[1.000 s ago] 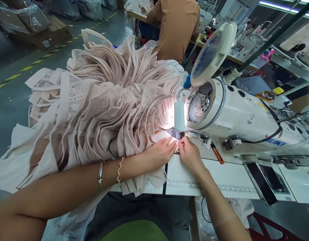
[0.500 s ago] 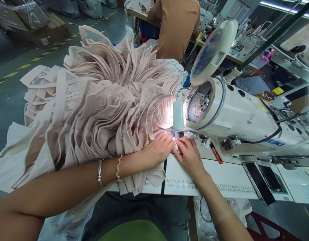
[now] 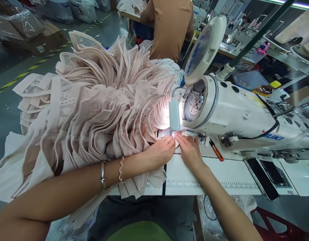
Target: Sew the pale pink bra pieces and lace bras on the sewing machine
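My left hand and my right hand meet in front of the sewing machine, close under its needle area. Between them is a pale pink piece of garment fabric, mostly covered by my fingers. The left fingers are pinched together at its edge. On the other side, the right fingertips press on the same piece. A small lit lamp hangs just above and hides the needle. A large heap of joined pale pink garment pieces spreads from the machine to the left, against my left forearm.
An orange-handled cutter lies right of my right hand. Two phones, one a black phone, rest farther right. A printed ruler runs along the table's front edge. Ahead sits a person in a brown top.
Both hands have moved slightly forward toward the needle area, and the fabric between them has gone farther under the lamp. The right fingers now lie straighter. The whole view has shifted slightly.
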Tool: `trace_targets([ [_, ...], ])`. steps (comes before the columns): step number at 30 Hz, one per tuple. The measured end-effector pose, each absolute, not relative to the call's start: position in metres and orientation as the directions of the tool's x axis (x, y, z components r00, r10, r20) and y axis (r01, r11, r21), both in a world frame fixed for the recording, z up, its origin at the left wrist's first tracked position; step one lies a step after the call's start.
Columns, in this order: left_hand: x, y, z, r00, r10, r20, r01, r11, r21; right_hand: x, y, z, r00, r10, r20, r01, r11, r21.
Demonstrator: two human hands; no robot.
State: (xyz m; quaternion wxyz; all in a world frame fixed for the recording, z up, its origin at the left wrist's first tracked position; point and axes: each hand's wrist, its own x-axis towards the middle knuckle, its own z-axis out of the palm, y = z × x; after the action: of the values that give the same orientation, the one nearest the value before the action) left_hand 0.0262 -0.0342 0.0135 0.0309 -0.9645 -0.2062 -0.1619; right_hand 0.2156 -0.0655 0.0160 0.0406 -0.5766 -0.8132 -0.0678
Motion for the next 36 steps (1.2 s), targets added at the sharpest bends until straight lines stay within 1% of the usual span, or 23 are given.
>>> trace_targets([
  [4, 0.026, -0.032, 0.011, 0.879, 0.378, 0.289, 0.408, -0.912, -0.048, 0.215, -0.065, 0.014, -0.28, 0.953, 0.113, 0.96, 0.276, 0.053],
  [10, 0.027, -0.031, 0.006, 0.873, 0.369, 0.319, 0.413, -0.907, -0.082, 0.213, -0.065, 0.014, -0.264, 0.958, 0.111, 0.964, 0.26, 0.048],
  [15, 0.029, -0.028, 0.0, 0.841, 0.391, 0.375, 0.439, -0.897, -0.049, 0.211, -0.064, 0.017, -0.236, 0.967, 0.092, 0.971, 0.233, 0.047],
  [19, 0.029, -0.025, -0.002, 0.828, 0.379, 0.413, 0.438, -0.897, -0.056, 0.211, -0.062, 0.018, -0.229, 0.971, 0.074, 0.973, 0.226, 0.052],
  [24, 0.029, -0.023, -0.003, 0.828, 0.414, 0.378, 0.458, -0.888, -0.029, 0.21, -0.059, 0.02, -0.194, 0.981, -0.013, 0.98, 0.194, 0.048],
  [31, 0.028, -0.019, -0.007, 0.821, 0.429, 0.377, 0.462, -0.887, 0.0, 0.205, -0.057, 0.028, -0.175, 0.983, -0.056, 0.984, 0.175, -0.004],
  [36, 0.028, -0.017, -0.012, 0.807, 0.435, 0.4, 0.46, -0.887, 0.037, 0.203, -0.056, 0.028, -0.153, 0.987, -0.056, 0.988, 0.153, 0.0],
])
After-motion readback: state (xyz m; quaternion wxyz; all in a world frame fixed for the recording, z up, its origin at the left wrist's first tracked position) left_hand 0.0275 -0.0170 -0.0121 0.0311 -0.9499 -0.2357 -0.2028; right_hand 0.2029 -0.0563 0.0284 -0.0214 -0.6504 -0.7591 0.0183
